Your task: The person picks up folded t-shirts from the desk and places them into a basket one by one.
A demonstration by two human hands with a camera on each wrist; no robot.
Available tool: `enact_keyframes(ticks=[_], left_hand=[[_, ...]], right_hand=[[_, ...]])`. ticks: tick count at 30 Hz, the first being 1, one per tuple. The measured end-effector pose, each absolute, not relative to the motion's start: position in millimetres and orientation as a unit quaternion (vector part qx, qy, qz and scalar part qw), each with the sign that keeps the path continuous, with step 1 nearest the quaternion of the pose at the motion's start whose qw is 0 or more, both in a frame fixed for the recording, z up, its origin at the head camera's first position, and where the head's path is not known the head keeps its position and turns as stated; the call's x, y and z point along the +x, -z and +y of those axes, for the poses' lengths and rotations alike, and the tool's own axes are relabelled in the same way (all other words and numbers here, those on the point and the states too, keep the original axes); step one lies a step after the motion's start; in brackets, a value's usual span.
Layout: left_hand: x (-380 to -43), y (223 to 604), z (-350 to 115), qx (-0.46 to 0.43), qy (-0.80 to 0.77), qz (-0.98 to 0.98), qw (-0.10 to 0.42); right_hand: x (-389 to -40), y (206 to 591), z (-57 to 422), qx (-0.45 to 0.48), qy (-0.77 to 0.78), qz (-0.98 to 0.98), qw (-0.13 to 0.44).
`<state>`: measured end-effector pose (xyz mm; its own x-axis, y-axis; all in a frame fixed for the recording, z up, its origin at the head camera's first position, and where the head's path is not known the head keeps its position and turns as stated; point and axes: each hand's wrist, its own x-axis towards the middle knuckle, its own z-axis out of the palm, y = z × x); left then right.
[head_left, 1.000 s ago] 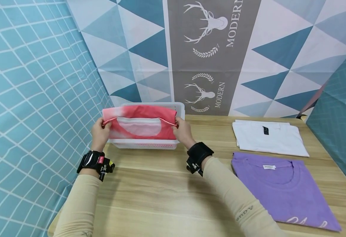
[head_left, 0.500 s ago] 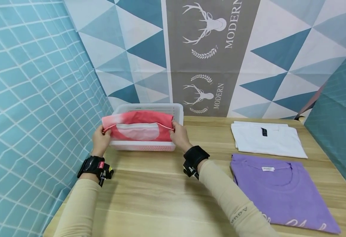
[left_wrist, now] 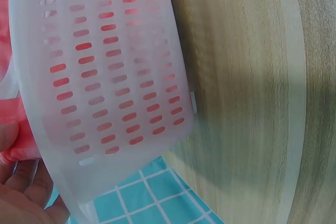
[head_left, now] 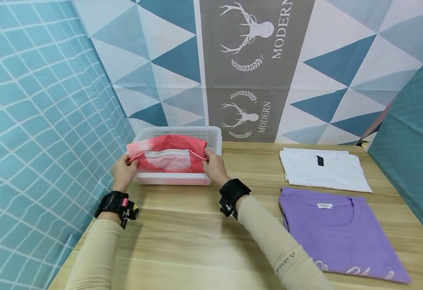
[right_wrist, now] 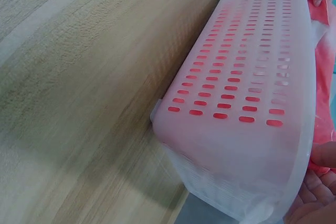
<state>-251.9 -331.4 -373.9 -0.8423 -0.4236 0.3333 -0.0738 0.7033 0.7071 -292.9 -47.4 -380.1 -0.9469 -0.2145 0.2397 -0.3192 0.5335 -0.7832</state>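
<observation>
A red-and-white folded garment (head_left: 168, 141) lies across the white perforated plastic basket (head_left: 173, 177) in the head view, its near part down inside the rim. At the left end, my left hand (head_left: 123, 172) pinches the garment's edge between thumb and fingers. My right hand (head_left: 216, 167) grips the opposite end by the basket's right side. Red cloth shows through the slots of the basket wall (left_wrist: 110, 72) in the left wrist view. In the right wrist view, the thumb of my right hand (right_wrist: 320, 182) presses on the cloth beside the rim; the fingertips are partly hidden.
On the wooden table (head_left: 182, 233), a folded white T-shirt (head_left: 324, 173) lies at the back right. A folded purple T-shirt (head_left: 342, 245) sits nearer me. A blue grid-patterned sheet (head_left: 34, 133) rises close to the basket's left side.
The garment has shifted slightly toward me and down into the basket, baring more of its back rim. My hands have drawn a little closer together, both still holding the garment.
</observation>
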Motion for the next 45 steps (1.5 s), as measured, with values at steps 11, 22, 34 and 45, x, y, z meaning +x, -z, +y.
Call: enact_keyframes(ticks=[11, 22, 34, 45], left_hand=[[-255.9, 377.2, -322.0, 0.116, 0.347, -0.898, 0.244], [-255.1, 381.2, -321.2, 0.136, 0.391, -0.881, 0.228], [-250.6, 379.9, -319.2, 0.149, 0.431, -0.866, 0.204], [-251.5, 381.7, -320.6, 0.156, 0.425, -0.870, 0.193]], right_hand=[[-293.5, 387.7, -54.5, 0.151, -0.421, -0.890, 0.083], [-292.6, 387.8, -65.4, 0.151, -0.368, -0.913, 0.087], [-295.6, 389.0, -71.6, 0.133, -0.302, -0.941, 0.075], [-296.7, 387.8, -72.6, 0.110, -0.345, -0.928, 0.086]])
